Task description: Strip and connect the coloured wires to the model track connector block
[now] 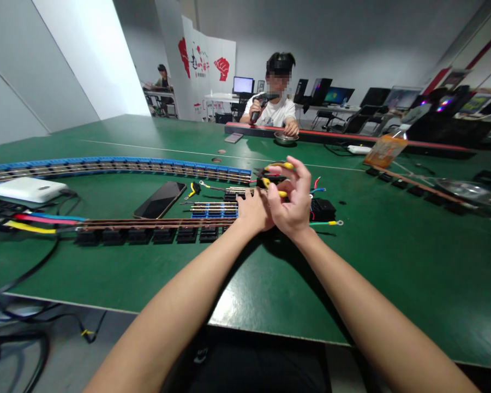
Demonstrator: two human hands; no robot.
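Note:
Yellow-handled pliers (267,183) are in my right hand (292,203), its fingers curled round the handles above the rail pieces. My left hand (254,208) lies beside it, fingers spread over the short rail pieces (215,209) on the green table; nothing shows in its grip. The pliers' dark jaws point left, above my left fingers. A long copper-coloured rail on black blocks (147,224) runs leftward from under my left hand. Just right of my right hand are a black block (324,208) and a green wire with a ring terminal (327,223).
Left of my hands lie a phone (160,200) and a white device (29,189). A curved blue rail (118,165) runs behind them. Across the table (393,262), a person (276,109) holds a black tool and touches a metal bowl (286,140). An orange bag (385,150) stands right.

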